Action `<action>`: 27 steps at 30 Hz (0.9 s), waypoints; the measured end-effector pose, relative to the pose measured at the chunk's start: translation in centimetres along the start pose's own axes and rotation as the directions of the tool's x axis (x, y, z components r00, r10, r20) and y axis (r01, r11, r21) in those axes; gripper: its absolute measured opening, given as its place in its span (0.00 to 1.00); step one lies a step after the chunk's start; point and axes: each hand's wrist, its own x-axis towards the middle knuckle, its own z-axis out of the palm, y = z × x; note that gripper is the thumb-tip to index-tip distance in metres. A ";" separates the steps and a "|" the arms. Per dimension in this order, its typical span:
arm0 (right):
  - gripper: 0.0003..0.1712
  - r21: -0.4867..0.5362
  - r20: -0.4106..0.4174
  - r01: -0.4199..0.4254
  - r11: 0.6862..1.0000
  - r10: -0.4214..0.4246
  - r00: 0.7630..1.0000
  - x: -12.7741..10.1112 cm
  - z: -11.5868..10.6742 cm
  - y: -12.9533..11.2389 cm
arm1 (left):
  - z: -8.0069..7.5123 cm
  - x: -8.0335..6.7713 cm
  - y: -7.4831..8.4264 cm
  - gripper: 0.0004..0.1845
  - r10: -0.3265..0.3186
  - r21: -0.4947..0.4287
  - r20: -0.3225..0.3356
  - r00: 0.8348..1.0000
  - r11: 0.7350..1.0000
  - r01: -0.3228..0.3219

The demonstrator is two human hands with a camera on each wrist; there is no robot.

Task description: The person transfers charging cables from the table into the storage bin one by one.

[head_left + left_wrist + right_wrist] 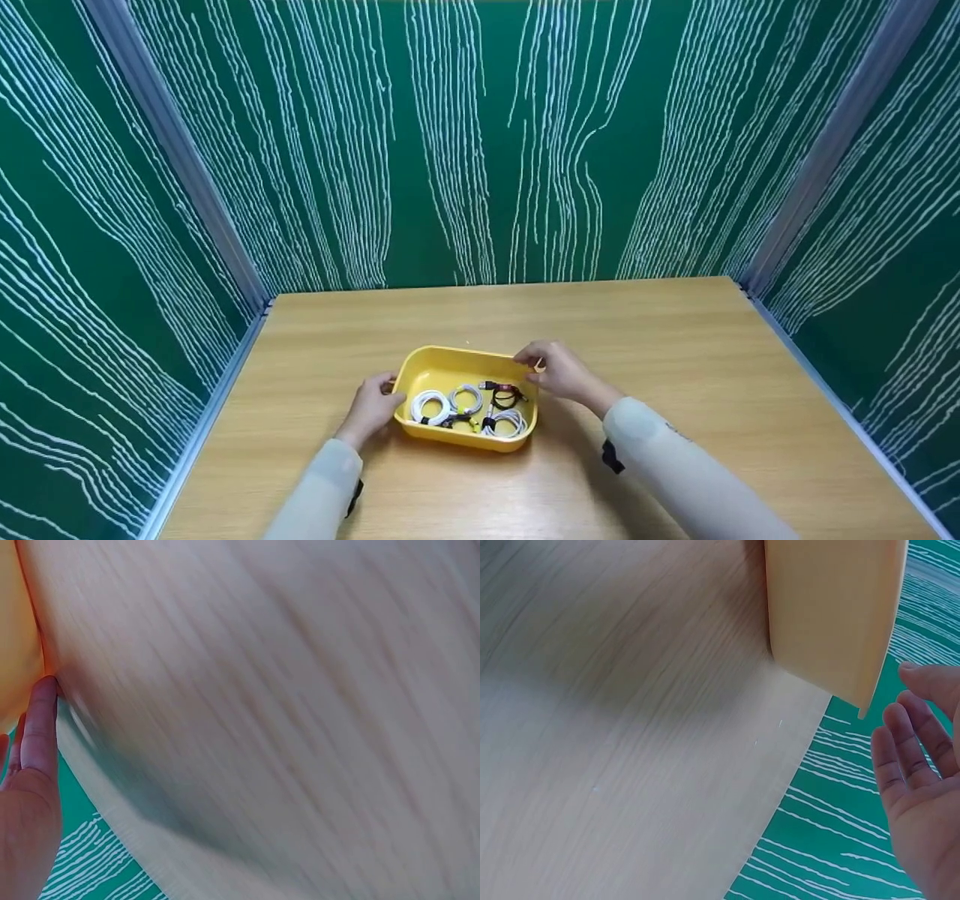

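Green panels streaked with wavy white lines are closing in three sides of a pale wooden tabletop point(675, 420), which is filling the lower half of the head view. Just left of centre in that lower half, a yellow plastic tray point(439, 367) is sitting flat on the wood, and several coiled cables are lying inside it: white coils point(431, 407) along its near and left part, a black-and-red one point(504, 393) toward its right.

The left hand point(373, 406) is resting against the tray's left end, its fingers point(41, 727) lying fairly straight with a tip touching the yellow wall, seemingly to steady that side. The right hand point(556, 369) is sitting at the tray's far right corner; from the head view its fingers look bent over the rim, yet the right wrist view is showing the fingers point(907, 757) loosely spread and just clear of the tray's edge point(866, 701), so a firm grip cannot be confirmed. With a hand at either end, the tray is being bracketed, probably so it stays level and the cables stay put.
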 end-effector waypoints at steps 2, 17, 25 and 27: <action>0.17 -0.012 -0.012 0.012 1.000 -0.012 1.000 0.0 -0.1 0.1 | -0.2 0.0 0.0 0.21 0.008 0.002 0.000 1.000 1.000 -0.008; 0.11 -0.063 -0.081 -0.021 0.998 0.016 0.997 -0.9 -1.6 1.7 | -0.6 0.2 0.5 0.20 0.028 -0.017 0.008 1.000 0.999 -0.028; 0.10 -0.077 -0.114 -0.071 0.994 0.062 0.991 -1.5 -2.5 2.1 | -0.9 0.4 1.3 0.20 0.016 0.001 -0.010 1.000 1.000 -0.016; 0.11 -0.080 -0.122 -0.105 0.991 0.095 0.988 -1.7 -2.7 2.1 | -1.0 0.5 1.5 0.20 0.018 0.011 -0.026 0.999 1.000 -0.017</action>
